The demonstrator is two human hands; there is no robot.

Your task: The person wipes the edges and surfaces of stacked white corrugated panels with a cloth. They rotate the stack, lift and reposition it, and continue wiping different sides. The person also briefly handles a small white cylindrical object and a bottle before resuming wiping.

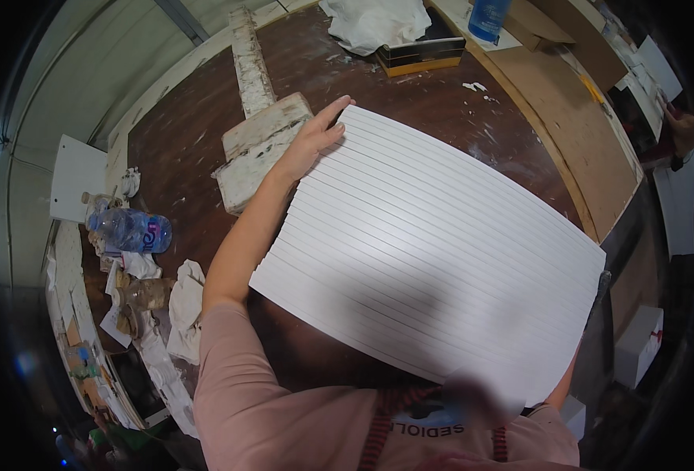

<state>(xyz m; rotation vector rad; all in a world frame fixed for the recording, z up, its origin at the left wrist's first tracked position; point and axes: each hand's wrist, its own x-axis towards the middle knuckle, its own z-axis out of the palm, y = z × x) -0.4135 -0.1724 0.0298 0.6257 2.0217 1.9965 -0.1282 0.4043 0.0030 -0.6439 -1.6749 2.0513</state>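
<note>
A wide fan of overlapping white sheets (433,235) spreads in front of me, their edges forming many thin parallel lines. At its far left corner my left hand (315,141) grips the edge, thumb toward the sheets and fingers along the outer side. My right forearm (564,383) comes up by the near right edge; the sheets hide the right hand and its fingers. A small dark grey thing (603,286) shows at the right edge of the sheets, its kind unclear. Left of my left hand lies a whitish, stained block (260,149).
The dark brown tabletop (182,125) has white smears. A long pale bar (249,63) extends behind the block. Crumpled white material (378,23) and a black-and-yellow box (421,56) sit at the back. Plastic bottles (139,229) and rags (186,310) crowd the left; cardboard (590,149) lies right.
</note>
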